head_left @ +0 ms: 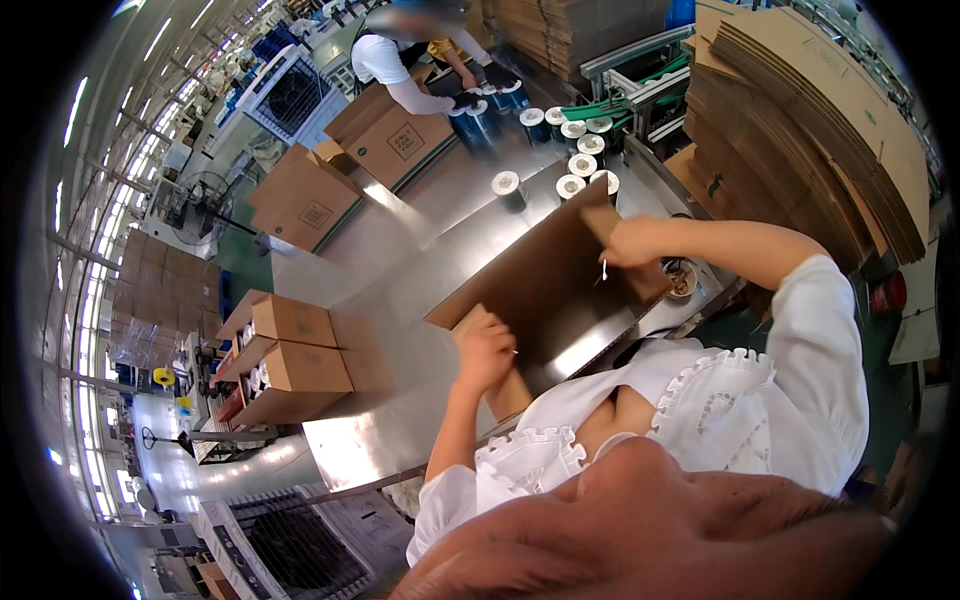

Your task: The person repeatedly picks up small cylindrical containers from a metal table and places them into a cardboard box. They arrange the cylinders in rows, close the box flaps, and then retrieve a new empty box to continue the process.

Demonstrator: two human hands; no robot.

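Note:
A brown cardboard box (525, 275) stands unfolded at the table's near edge, close to my body. Shiny metal shows between its walls. My left hand (485, 348) is closed on the box's left end, fingers curled over the cardboard. At the opposite end my right hand (635, 242) grips the upper edge near a flap. A small white thing hangs by the right fingers, too small to name. Beyond the box stand several dark cylindrical containers with white tops (570, 187). A small tub (681, 280) with brownish contents sits beside the box's right end.
Across the metal table (400, 300), a person (400, 70) in dark gloves handles cylinders beside open cartons (395, 140). Another carton (300, 205) stands left of these. Filled cartons (295, 365) sit at the left edge. Flat cardboard stacks (800, 130) rise at right, near a conveyor (640, 85).

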